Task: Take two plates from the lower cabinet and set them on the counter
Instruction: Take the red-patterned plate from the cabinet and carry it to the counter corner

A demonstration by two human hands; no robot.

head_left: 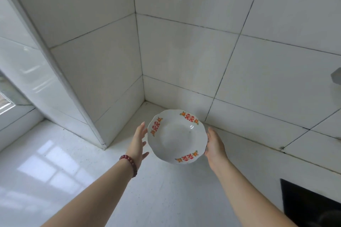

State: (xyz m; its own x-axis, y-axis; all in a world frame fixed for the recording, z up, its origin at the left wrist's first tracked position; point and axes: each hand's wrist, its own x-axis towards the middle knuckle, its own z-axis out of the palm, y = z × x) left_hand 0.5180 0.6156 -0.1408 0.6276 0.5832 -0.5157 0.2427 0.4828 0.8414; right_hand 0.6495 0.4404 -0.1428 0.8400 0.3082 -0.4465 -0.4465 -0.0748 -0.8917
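A white scalloped plate (176, 137) with red and orange motifs on its rim hovers tilted just above the white counter (156, 190), close to the tiled corner. My right hand (215, 146) grips the plate's right edge. My left hand (138, 143), a red bead bracelet on its wrist, has its fingers spread beside the plate's left edge, and I cannot tell whether they touch it. Only one plate is in view. The lower cabinet is out of view.
White tiled walls (184, 51) meet in a corner behind the plate. A tiled pillar (73, 88) juts out at the left beside a window sill (16, 116). A black cooktop (310, 202) lies at the lower right. A grey fitting (336, 75) sticks from the right wall.
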